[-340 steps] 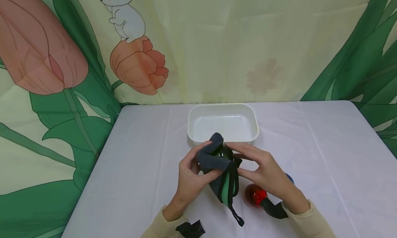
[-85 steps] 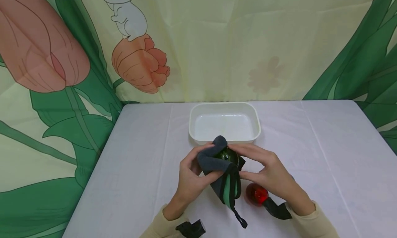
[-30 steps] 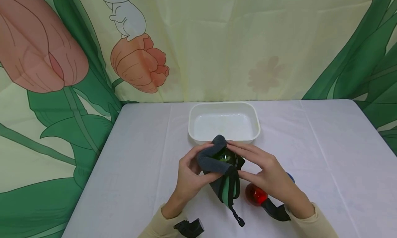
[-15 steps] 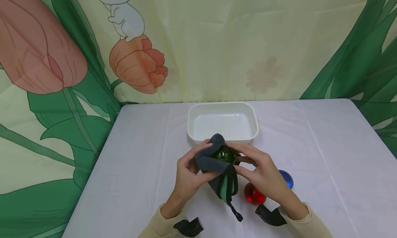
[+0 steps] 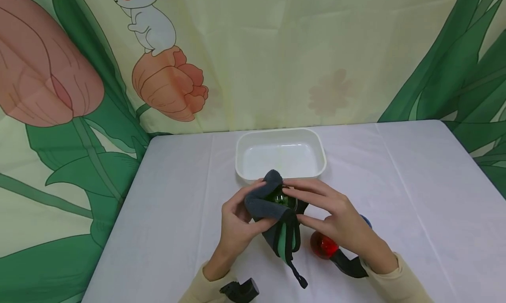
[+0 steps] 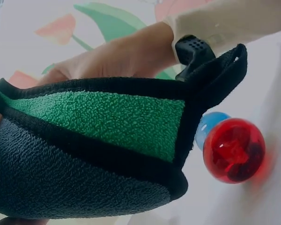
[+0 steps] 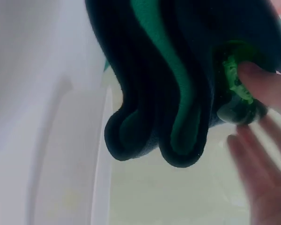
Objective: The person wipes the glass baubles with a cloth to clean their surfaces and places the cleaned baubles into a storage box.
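My left hand (image 5: pixel 237 221) grips a folded towel (image 5: pixel 262 208), dark grey-blue outside and green inside, with black edging and a hanging loop. Nestled in the towel's fold is a clear green ball (image 5: pixel 281 199), partly covered by cloth and fingers. From the other side my right hand (image 5: pixel 336 213) holds this ball; in the right wrist view the thumb (image 7: pixel 264 83) lies on the ball and the fingers are at its lower side. Below the right hand a clear red ball (image 5: pixel 321 245) sits on the table, with a blue ball (image 6: pixel 208 123) beside it.
A white rectangular basin (image 5: pixel 280 132) stands just beyond the hands on the white-covered table (image 5: pixel 178 197). Black wrist mounts (image 5: pixel 240 290) sit on both sleeves. Behind the table hangs a printed curtain (image 5: pixel 253 52) with tulips and a rabbit.
The right fingers have shifted over the green ball and extended, and the right forearm now hides most of the blue ball. The left hand keeps its grip on the towel throughout.
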The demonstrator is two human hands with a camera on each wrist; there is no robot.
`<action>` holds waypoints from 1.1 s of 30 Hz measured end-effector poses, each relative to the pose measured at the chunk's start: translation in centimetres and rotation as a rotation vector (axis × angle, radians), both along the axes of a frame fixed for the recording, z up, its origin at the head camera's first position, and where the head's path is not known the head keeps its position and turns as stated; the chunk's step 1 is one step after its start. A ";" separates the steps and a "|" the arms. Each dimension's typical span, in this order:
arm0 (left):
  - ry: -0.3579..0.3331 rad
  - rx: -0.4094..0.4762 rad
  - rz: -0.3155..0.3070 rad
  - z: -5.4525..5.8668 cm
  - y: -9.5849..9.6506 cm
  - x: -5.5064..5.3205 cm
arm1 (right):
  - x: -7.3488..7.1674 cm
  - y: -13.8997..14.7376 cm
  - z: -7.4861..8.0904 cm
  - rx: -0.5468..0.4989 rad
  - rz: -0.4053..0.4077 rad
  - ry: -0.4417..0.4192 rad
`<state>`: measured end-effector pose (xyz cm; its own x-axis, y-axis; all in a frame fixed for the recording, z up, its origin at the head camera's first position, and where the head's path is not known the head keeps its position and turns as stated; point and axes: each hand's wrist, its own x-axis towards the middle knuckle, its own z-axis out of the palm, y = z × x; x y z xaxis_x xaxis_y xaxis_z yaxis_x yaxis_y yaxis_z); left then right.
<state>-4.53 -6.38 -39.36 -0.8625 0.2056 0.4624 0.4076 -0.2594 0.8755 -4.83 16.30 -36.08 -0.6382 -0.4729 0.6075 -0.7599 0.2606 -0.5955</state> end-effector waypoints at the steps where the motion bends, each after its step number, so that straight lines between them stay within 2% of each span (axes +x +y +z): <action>1: 0.000 0.002 0.003 0.0 0.0 0.0 | -0.1 -0.1 -0.1 -0.005 0.020 0.045; 3: -0.001 0.003 0.007 -0.1 -0.1 0.0 | -0.2 -0.3 -0.2 -0.008 0.042 0.115; 5: -0.005 0.001 0.012 -0.2 -0.2 0.0 | -0.1 -0.4 -0.4 -0.007 0.037 0.118; 7: -0.012 -0.003 0.016 -0.3 -0.2 0.0 | 0.1 -0.5 -0.4 -0.012 0.007 0.046; 12: -0.011 -0.004 0.017 -0.4 -0.3 -0.1 | 0.7 -0.6 -0.4 -0.047 -0.075 -0.229; 14: -0.006 -0.002 0.016 -0.4 -0.3 -0.1 | 0.8 -0.6 -0.4 -0.058 -0.081 -0.278; 17: 0.000 0.000 0.017 -0.4 -0.3 -0.1 | 0.8 -0.6 -0.4 -0.050 -0.076 -0.293; 20: -0.003 -0.001 0.021 -0.4 -0.2 -0.1 | 0.7 -0.5 -0.2 -0.020 -0.077 -0.272; 22: -0.002 0.002 0.019 -0.4 -0.2 -0.1 | 0.6 -0.5 -0.2 0.002 -0.070 -0.222; 27: 0.003 0.008 0.012 -0.4 -0.1 -0.1 | 0.2 -0.6 -0.6 -0.002 -0.023 0.005; 29: 0.000 0.005 0.013 -0.4 -0.1 -0.1 | 0.0 -0.7 -0.7 -0.016 -0.012 0.069; 33: -0.012 -0.002 0.018 -0.4 -0.1 -0.1 | 0.0 -0.8 -0.7 -0.020 -0.017 0.088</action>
<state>-4.66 -6.47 -39.74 -0.8717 0.1913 0.4512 0.4013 -0.2500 0.8812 -4.87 15.49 -36.79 -0.5899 -0.4499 0.6705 -0.8050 0.2624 -0.5321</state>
